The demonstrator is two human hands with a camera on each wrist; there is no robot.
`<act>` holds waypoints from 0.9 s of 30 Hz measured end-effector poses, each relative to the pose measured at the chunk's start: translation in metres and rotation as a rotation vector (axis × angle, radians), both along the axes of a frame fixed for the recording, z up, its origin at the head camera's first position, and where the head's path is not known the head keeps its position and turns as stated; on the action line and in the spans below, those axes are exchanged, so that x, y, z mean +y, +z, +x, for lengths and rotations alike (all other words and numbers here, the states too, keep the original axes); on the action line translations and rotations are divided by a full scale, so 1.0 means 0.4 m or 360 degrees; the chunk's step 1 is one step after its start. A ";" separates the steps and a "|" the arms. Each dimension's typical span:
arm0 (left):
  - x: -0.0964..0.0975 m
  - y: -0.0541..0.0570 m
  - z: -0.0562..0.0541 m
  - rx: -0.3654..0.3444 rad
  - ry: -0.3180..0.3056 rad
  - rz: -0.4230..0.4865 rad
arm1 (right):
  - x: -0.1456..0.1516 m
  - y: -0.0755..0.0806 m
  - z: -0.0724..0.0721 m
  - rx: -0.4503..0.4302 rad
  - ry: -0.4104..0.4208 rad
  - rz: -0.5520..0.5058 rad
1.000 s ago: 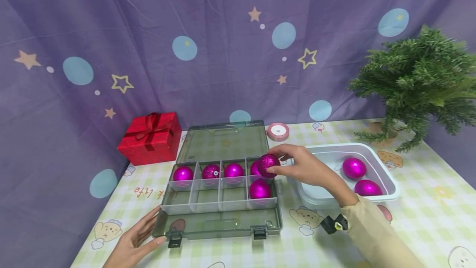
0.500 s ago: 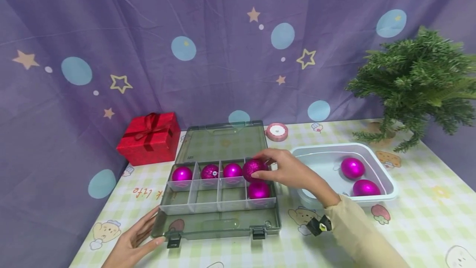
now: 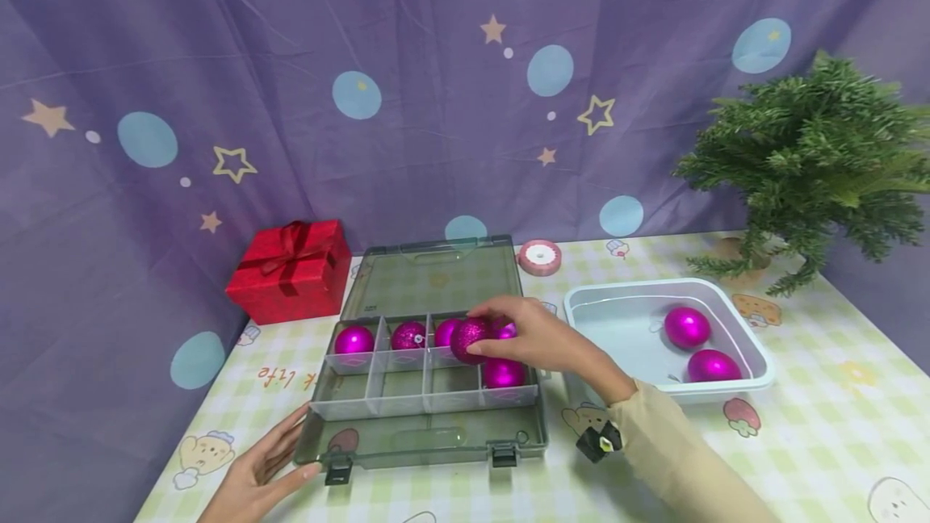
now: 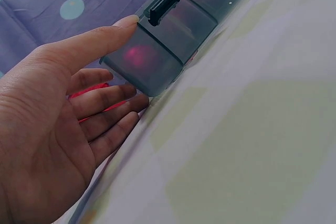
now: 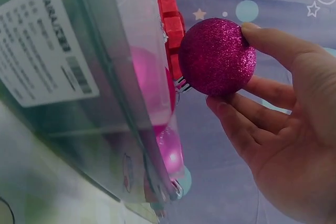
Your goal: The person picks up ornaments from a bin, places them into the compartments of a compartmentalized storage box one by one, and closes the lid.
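Observation:
My right hand [image 3: 534, 335] pinches a glittery magenta Christmas bauble [image 3: 471, 340] above the divided organizer box [image 3: 398, 404]. In the right wrist view the glitter bauble [image 5: 218, 57] is held between thumb and fingertips, apart from the box wall. Several magenta baubles sit in the box: a shiny bauble [image 3: 354, 341] at the far left, a glitter bauble [image 3: 408, 336] beside it, and a bauble [image 3: 504, 374] in the front right compartment. My left hand [image 3: 263, 466] touches the near left corner of the box; its thumb [image 4: 113, 32] lies against the edge, fingers extended along the side.
A white plastic tub [image 3: 610, 290] with two magenta baubles [image 3: 687, 328] stands to the right. Behind are a red gift box [image 3: 291, 273], a ribbon roll [image 3: 540, 257] and a small artificial tree [image 3: 814, 160]. The box's clear lid [image 3: 436, 277] lies open at the back.
My right hand has carried the glitter bauble leftward, from the box's right end to above the third compartment of the back row. My left hand has stayed at the corner.

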State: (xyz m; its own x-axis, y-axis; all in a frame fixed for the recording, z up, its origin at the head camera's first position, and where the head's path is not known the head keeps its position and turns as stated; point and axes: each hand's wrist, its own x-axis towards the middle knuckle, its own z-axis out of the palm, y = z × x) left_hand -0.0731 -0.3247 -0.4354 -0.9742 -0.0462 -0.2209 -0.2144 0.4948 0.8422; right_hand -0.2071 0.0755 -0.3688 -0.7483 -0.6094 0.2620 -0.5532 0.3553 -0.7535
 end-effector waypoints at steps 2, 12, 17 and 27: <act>0.001 0.001 -0.001 0.0011 -0.0003 -0.0006 | -0.007 -0.001 0.000 0.0018 -0.0004 0.0014; -0.004 -0.002 -0.001 -0.0018 -0.0006 -0.0011 | -0.033 -0.005 0.000 0.0086 0.0014 0.0048; -0.004 -0.002 -0.001 -0.0028 -0.0006 -0.0009 | -0.045 -0.003 0.003 0.0053 0.0030 0.0031; -0.002 -0.002 -0.001 -0.0012 -0.0009 -0.0022 | -0.060 -0.006 0.002 0.0051 0.0064 0.0045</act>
